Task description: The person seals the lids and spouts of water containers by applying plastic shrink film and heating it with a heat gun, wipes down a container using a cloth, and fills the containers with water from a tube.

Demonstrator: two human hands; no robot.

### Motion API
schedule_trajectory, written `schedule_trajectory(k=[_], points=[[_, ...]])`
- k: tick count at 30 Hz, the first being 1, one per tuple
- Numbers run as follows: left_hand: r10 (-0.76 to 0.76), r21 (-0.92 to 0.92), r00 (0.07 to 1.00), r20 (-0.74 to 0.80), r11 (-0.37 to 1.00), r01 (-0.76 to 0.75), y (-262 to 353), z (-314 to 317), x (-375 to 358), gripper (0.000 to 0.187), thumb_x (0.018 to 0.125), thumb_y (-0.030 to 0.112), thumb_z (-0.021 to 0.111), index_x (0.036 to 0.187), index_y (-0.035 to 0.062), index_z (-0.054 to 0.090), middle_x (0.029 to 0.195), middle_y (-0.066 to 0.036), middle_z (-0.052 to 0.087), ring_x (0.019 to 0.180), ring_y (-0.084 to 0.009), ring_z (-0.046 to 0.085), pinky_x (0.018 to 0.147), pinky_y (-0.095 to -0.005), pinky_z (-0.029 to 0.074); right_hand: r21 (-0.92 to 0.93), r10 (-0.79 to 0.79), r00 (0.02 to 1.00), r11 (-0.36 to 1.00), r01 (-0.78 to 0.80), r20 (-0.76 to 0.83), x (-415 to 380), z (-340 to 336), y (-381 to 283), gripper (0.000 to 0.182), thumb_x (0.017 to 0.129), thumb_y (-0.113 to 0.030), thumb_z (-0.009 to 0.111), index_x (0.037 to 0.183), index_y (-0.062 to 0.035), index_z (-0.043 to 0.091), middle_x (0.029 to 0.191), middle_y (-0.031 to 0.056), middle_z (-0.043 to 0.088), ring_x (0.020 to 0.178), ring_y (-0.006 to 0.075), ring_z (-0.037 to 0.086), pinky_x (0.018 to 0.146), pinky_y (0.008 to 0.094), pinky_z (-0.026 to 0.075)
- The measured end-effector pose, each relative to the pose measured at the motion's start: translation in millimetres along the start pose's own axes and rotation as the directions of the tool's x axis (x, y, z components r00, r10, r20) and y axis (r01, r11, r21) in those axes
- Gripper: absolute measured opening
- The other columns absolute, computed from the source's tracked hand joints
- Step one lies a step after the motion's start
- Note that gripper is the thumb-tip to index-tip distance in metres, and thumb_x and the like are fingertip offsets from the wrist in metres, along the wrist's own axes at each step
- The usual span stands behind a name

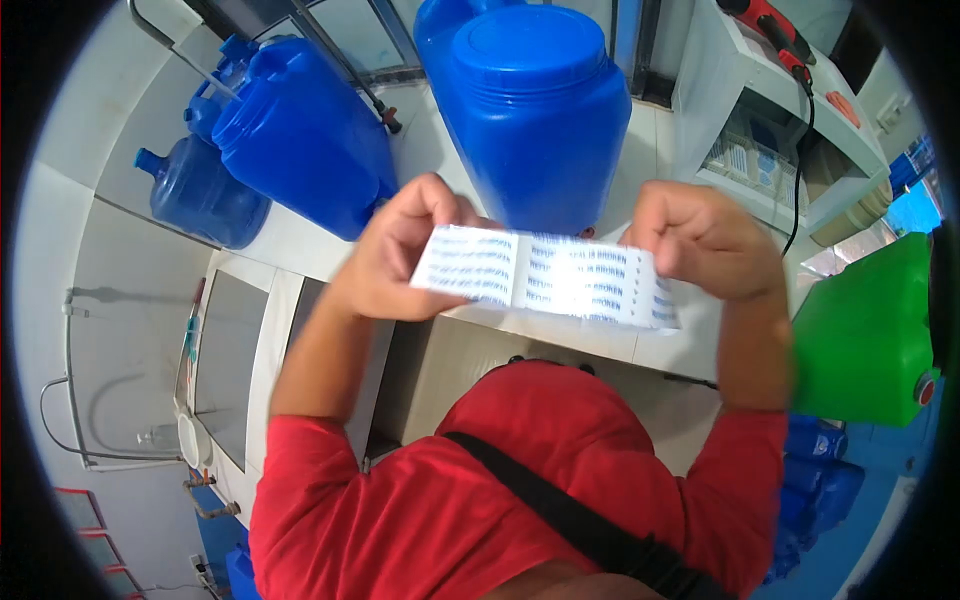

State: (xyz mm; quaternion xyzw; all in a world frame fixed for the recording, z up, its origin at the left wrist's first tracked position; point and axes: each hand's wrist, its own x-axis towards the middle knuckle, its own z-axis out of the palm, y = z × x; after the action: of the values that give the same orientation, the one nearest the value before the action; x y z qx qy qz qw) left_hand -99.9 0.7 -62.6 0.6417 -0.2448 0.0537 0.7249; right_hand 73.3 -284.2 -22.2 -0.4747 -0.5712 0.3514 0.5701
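Observation:
Stretched between both hands is a white plastic seal band (572,275) with rows of blue print; the words "seal is broken" can be read on it. My left hand (415,250) pinches its left end between thumb and fingers. At the opposite end, my right hand (710,245) is closed on the upper right corner. The band looks flat and slightly tilted down to the right. Just beyond it stands a large blue container (535,125) with a wide round screw lid, upright on the white tiled counter (655,348).
Blue jugs (310,125) and a round translucent water bottle (205,190) stand at the left on the counter. At the right are a white cabinet (735,75) with a red-and-black tool (770,30) and hanging cord on top, and a green jug (865,335). A sink basin (235,355) lies left.

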Motion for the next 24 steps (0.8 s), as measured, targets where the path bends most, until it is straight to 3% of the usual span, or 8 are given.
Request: schedule_trajectory(k=[2, 4, 9, 10, 12, 15, 19, 24], points=[[-0.007, 0.218, 0.98, 0.199, 0.975, -0.037, 47, -10, 18, 0.064, 0.068, 0.003, 0.087, 0.12, 0.004, 0.049, 0.121, -0.013, 0.062, 0.11, -0.0188, 0.061, 0.095, -0.0344, 0.048, -0.505, 0.046, 0.981, 0.861, 0.057, 0.189, 13, -22, -46, 0.031, 0.103, -0.034, 0.055, 0.095, -0.0047, 0.056, 0.087, -0.0011, 0.052, 0.08, 0.0068, 0.047, 0.071, 0.0239, 0.041], [-0.056, 0.555, 0.975, 0.216, 0.829, -0.075, 100, -6, 54, 0.068, 0.069, 0.009, 0.088, 0.127, -0.0001, 0.053, 0.12, -0.014, 0.064, 0.106, -0.0205, 0.062, 0.095, -0.0356, 0.049, -0.646, -0.046, 0.991, 0.754, 0.116, 0.125, 37, -40, -81, 0.035, 0.101, -0.039, 0.056, 0.091, -0.005, 0.056, 0.084, 0.0014, 0.053, 0.077, 0.0101, 0.049, 0.072, 0.0272, 0.043], [-0.12, 0.986, 0.979, 0.166, -0.008, -0.168, 150, -67, 131, 0.055, 0.084, 0.013, 0.075, 0.134, 0.0014, 0.056, 0.129, -0.013, 0.059, 0.121, -0.0257, 0.056, 0.108, -0.0383, 0.041, -0.911, -0.254, 0.959, 0.413, -0.014, -0.129, 112, -77, -122, 0.035, 0.103, -0.038, 0.052, 0.102, -0.0052, 0.065, 0.087, 0.0062, 0.066, 0.078, 0.0167, 0.059, 0.074, 0.0318, 0.048], [-0.117, 0.985, 0.979, 0.169, -0.013, -0.171, 141, -74, 141, 0.055, 0.084, 0.013, 0.075, 0.134, 0.0014, 0.056, 0.129, -0.013, 0.059, 0.121, -0.0257, 0.056, 0.108, -0.0383, 0.041, -0.897, -0.297, 0.95, 0.441, 0.042, -0.101, 125, -93, -109, 0.036, 0.102, -0.037, 0.053, 0.102, -0.0035, 0.065, 0.087, 0.0062, 0.066, 0.079, 0.0172, 0.06, 0.075, 0.033, 0.048], [-0.129, 0.99, 0.986, 0.109, 0.098, -0.096, 116, -80, 153, 0.046, 0.085, 0.015, 0.072, 0.126, 0.0, 0.059, 0.125, -0.015, 0.06, 0.118, -0.0275, 0.057, 0.107, -0.0392, 0.042, -0.836, 0.013, 0.945, 0.463, -0.296, -0.327, 144, -120, -69, 0.039, 0.098, -0.04, 0.058, 0.101, -0.0018, 0.066, 0.092, 0.0086, 0.069, 0.086, 0.0219, 0.063, 0.08, 0.0368, 0.05], [-0.171, 0.973, 0.982, 0.086, 0.228, -0.045, 105, -77, 147, 0.041, 0.083, 0.018, 0.07, 0.118, -0.0014, 0.061, 0.121, -0.017, 0.061, 0.115, -0.0284, 0.057, 0.104, -0.0405, 0.044, -0.735, 0.103, 0.97, 0.635, -0.236, -0.222, 128, -120, -46, 0.041, 0.099, -0.043, 0.058, 0.085, -0.0047, 0.059, 0.085, 0.0025, 0.053, 0.08, 0.0115, 0.051, 0.076, 0.0291, 0.044], [-0.261, 0.946, 0.916, 0.305, 0.191, -0.26, 122, -61, 148, 0.039, 0.079, 0.022, 0.07, 0.11, -0.0013, 0.065, 0.109, -0.018, 0.066, 0.107, -0.0289, 0.06, 0.097, -0.0418, 0.047, -0.773, -0.037, 0.997, 0.634, -0.025, -0.062, 115, -113, -41, 0.04, 0.096, -0.043, 0.063, 0.084, -0.0043, 0.062, 0.081, 0.0025, 0.055, 0.08, 0.0125, 0.053, 0.076, 0.0297, 0.045], [-0.266, 0.947, 0.949, 0.168, 0.312, -0.08, 124, -52, 154, 0.037, 0.082, 0.032, 0.073, 0.1, 0.0004, 0.072, 0.107, -0.015, 0.068, 0.105, -0.0307, 0.062, 0.099, -0.0415, 0.047, -0.872, 0.076, 0.996, 0.485, -0.068, -0.035, 110, -100, -59, 0.04, 0.083, -0.041, 0.079, 0.094, -0.0065, 0.063, 0.096, 0.0044, 0.063, 0.091, 0.0155, 0.058, 0.085, 0.0301, 0.046]])
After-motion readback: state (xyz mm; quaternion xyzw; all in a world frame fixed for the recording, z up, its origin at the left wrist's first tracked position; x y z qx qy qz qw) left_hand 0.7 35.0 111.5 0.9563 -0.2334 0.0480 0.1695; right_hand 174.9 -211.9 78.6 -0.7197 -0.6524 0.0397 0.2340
